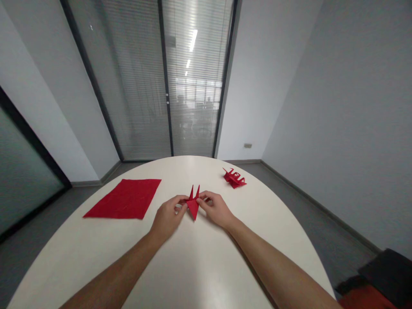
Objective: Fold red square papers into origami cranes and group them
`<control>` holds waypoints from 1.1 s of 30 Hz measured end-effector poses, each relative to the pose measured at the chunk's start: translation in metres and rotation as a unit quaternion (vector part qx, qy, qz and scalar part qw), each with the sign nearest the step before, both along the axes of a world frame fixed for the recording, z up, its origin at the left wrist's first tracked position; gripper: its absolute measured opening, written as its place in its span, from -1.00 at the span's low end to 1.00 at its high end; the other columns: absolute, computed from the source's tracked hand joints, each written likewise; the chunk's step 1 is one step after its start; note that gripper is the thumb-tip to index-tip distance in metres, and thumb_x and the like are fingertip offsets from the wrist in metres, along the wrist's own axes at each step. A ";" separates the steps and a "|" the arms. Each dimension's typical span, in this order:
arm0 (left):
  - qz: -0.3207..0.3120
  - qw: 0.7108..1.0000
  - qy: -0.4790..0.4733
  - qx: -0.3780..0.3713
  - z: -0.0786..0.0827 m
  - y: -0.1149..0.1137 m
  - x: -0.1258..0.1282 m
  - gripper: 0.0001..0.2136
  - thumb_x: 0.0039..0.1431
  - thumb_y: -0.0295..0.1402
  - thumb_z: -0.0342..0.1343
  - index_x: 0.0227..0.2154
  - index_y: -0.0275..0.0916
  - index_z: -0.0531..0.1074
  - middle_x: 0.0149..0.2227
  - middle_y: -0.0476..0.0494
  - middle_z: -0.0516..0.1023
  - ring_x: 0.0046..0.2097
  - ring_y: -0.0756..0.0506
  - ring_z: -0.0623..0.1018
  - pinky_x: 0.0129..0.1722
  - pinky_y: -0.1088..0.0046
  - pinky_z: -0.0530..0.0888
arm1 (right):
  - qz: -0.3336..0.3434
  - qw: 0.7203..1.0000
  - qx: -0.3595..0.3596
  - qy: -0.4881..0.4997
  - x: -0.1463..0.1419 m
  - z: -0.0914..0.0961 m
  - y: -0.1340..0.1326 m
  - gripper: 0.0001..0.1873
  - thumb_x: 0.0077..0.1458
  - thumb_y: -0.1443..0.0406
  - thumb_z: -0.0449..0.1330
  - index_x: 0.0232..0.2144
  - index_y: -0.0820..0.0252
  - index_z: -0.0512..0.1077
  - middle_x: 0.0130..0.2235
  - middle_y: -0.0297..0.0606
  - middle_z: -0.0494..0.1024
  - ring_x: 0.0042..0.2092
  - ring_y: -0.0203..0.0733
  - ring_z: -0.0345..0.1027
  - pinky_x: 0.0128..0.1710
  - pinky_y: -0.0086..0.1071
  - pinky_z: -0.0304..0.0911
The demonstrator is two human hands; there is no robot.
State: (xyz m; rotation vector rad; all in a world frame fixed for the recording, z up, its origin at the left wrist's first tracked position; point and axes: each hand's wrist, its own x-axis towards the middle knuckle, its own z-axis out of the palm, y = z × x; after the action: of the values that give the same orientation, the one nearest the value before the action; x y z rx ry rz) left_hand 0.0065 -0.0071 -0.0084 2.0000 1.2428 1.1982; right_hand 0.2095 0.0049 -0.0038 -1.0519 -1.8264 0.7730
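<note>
Between my two hands is a piece of folded red origami paper (193,207), with two thin spikes pointing away from me and a wide point facing me. My left hand (169,214) pinches its left edge between thumb and fingers. On the opposite edge, my right hand (216,209) grips it the same way. Fingertips cover parts of both sides of the paper. A stack of flat red paper (124,199) lies to the left of my left hand. Beyond my right hand sit several finished red paper cranes (234,178), bunched together.
Everything rests on a round white table (180,274), whose curved edge runs around the far side. Past it stand a glass partition with blinds (138,86) and grey walls (347,107). A black and red object (383,279) is at the lower right, beside the table.
</note>
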 end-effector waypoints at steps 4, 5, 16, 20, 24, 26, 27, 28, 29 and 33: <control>0.022 1.000 0.008 -0.007 -0.001 0.000 -0.001 -0.81 0.22 -0.31 0.07 -0.14 -0.15 0.50 -0.19 -0.07 0.65 -0.17 -0.10 0.62 -0.21 0.42 0.53 | 0.001 1.000 0.011 0.012 0.000 -0.001 0.000 -0.84 0.23 0.23 0.20 -0.20 0.15 0.53 -0.23 -0.25 0.62 -0.19 -0.15 0.47 -0.14 -0.29 0.33; 0.028 1.000 0.013 -0.006 -0.002 0.000 -0.001 -0.81 0.22 -0.32 0.07 -0.15 -0.14 0.50 -0.20 -0.06 0.65 -0.18 -0.10 0.62 -0.22 0.42 0.52 | -0.001 1.000 0.023 0.019 0.000 -0.001 0.000 -0.83 0.22 0.24 0.21 -0.16 0.14 0.52 -0.21 -0.25 0.61 -0.17 -0.15 0.47 -0.12 -0.28 0.33; 0.020 0.998 0.044 0.039 0.002 -0.003 -0.002 -0.79 0.24 -0.39 0.04 -0.16 -0.12 0.54 -0.17 -0.04 0.64 -0.20 -0.07 0.59 -0.24 0.44 0.48 | -0.032 0.990 0.140 0.003 0.001 0.006 -0.008 -0.44 0.21 0.32 0.21 0.24 0.02 0.26 -0.17 -0.25 0.58 -0.17 -0.17 0.46 -0.10 -0.27 0.36; 0.024 0.998 0.044 0.046 0.003 -0.004 -0.002 -0.80 0.25 -0.38 0.04 -0.15 -0.12 0.53 -0.17 -0.03 0.63 -0.20 -0.06 0.59 -0.25 0.45 0.48 | -0.050 0.985 0.168 0.005 0.001 0.008 -0.008 -0.59 0.23 0.31 0.19 0.13 0.04 0.38 -0.14 -0.22 0.59 -0.17 -0.17 0.47 -0.11 -0.27 0.36; 0.033 0.997 0.041 0.054 0.003 -0.004 -0.001 -0.81 0.23 -0.39 0.04 -0.17 -0.13 0.53 -0.18 -0.03 0.64 -0.21 -0.07 0.59 -0.26 0.45 0.48 | -0.059 0.982 0.176 0.012 0.001 0.008 -0.007 -0.72 0.23 0.30 0.19 0.01 0.07 0.44 -0.08 -0.20 0.60 -0.16 -0.17 0.48 -0.12 -0.27 0.37; 0.036 0.997 0.040 0.059 0.004 -0.004 -0.001 -0.81 0.23 -0.39 0.04 -0.18 -0.13 0.53 -0.19 -0.04 0.64 -0.22 -0.07 0.60 -0.26 0.45 0.48 | -0.061 0.983 0.172 0.014 0.001 0.008 -0.006 -0.74 0.24 0.30 0.20 -0.02 0.08 0.44 -0.09 -0.20 0.61 -0.15 -0.16 0.49 -0.12 -0.27 0.37; 0.037 0.997 0.038 0.060 0.004 -0.004 -0.001 -0.81 0.22 -0.39 0.04 -0.18 -0.13 0.53 -0.20 -0.04 0.64 -0.22 -0.07 0.60 -0.27 0.45 0.48 | -0.060 0.984 0.169 0.016 0.001 0.007 -0.006 -0.74 0.23 0.29 0.20 -0.02 0.08 0.44 -0.09 -0.20 0.61 -0.14 -0.16 0.50 -0.12 -0.27 0.37; 0.038 0.997 0.037 0.061 0.004 -0.003 -0.001 -0.81 0.22 -0.40 0.04 -0.19 -0.13 0.53 -0.20 -0.04 0.64 -0.23 -0.07 0.60 -0.27 0.45 0.48 | -0.059 0.984 0.167 0.019 0.001 0.007 -0.005 -0.75 0.23 0.29 0.21 -0.02 0.08 0.44 -0.10 -0.21 0.62 -0.14 -0.16 0.51 -0.13 -0.28 0.37; 0.041 0.997 0.035 0.060 0.004 -0.003 -0.001 -0.81 0.22 -0.39 0.04 -0.19 -0.13 0.54 -0.21 -0.03 0.64 -0.23 -0.07 0.60 -0.27 0.45 0.48 | -0.057 0.984 0.165 0.022 0.001 0.006 -0.005 -0.75 0.23 0.29 0.21 -0.03 0.08 0.44 -0.10 -0.21 0.62 -0.13 -0.16 0.51 -0.13 -0.28 0.37; 0.046 0.997 0.030 0.054 0.004 -0.004 -0.001 -0.82 0.22 -0.38 0.05 -0.19 -0.13 0.54 -0.22 -0.03 0.64 -0.23 -0.07 0.60 -0.27 0.45 0.48 | -0.053 0.986 0.153 0.032 0.001 0.005 -0.005 -0.82 0.23 0.26 0.22 -0.10 0.08 0.45 -0.12 -0.22 0.62 -0.12 -0.16 0.53 -0.12 -0.29 0.39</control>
State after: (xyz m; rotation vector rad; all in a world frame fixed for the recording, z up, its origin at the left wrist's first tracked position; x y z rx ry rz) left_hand 0.0057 -0.0108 -0.0042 2.0907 1.3397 1.2829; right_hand 0.2109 -0.0002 0.0015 -0.9031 -1.7512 0.4397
